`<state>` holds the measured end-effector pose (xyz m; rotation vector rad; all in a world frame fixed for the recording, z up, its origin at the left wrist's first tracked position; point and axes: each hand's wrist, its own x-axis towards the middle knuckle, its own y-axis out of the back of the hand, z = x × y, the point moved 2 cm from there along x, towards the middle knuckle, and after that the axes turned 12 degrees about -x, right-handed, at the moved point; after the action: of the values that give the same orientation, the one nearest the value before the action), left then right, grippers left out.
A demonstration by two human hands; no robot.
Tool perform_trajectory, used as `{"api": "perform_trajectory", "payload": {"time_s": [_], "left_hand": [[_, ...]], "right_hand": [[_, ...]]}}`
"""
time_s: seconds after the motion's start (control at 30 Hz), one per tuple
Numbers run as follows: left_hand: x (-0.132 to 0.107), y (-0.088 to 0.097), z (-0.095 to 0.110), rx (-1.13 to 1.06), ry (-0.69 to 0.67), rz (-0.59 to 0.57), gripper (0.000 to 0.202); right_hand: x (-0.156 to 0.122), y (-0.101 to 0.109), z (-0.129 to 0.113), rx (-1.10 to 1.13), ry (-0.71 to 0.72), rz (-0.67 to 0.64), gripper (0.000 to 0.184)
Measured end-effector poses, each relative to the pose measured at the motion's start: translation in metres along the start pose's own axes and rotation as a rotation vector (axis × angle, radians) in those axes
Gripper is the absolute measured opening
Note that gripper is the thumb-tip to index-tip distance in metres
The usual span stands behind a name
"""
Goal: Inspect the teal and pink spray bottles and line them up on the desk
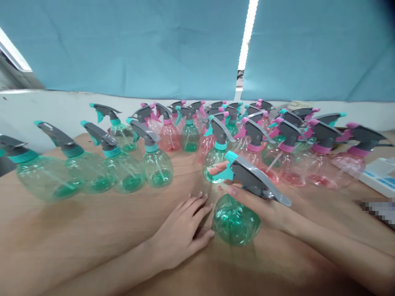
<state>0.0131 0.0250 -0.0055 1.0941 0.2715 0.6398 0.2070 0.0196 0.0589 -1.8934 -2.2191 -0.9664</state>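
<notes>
My right hand grips the grey-and-teal trigger head of a green spray bottle, with a finger curled by the trigger. The bottle stands on the wooden table right in front of me. My left hand lies flat on the table just left of the bottle, fingers stretched out, its thumb close to the bottle's side and holding nothing.
Several green spray bottles stand in a row at the left. A crowd of pink spray bottles and green ones fills the back and right. A white box lies at the right edge. Blue curtains hang behind.
</notes>
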Motion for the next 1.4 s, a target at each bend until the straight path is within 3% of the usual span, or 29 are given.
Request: {"api": "perform_trajectory", "payload": {"time_s": [0.37, 0.7, 1.13, 1.4], "left_hand": [[0.0012, 0.0015, 0.0027, -0.009, 0.027, -0.029, 0.053], [0.0015, 0.0022, 0.0031, -0.013, 0.02, -0.023, 0.05], [0.0011, 0.0012, 0.0018, -0.005, 0.009, -0.028, 0.052], [0.0012, 0.0012, 0.0012, -0.03, 0.0, 0.002, 0.051]], "right_hand": [[0.0003, -0.0011, 0.0022, 0.03, 0.002, -0.008, 0.048], [0.0003, -0.0011, 0.0017, 0.062, 0.001, -0.086, 0.047], [-0.0004, -0.0018, 0.001, 0.018, 0.018, -0.047, 0.04], [0.0005, 0.0, -0.0003, 0.007, 0.028, -0.041, 0.048]]}}
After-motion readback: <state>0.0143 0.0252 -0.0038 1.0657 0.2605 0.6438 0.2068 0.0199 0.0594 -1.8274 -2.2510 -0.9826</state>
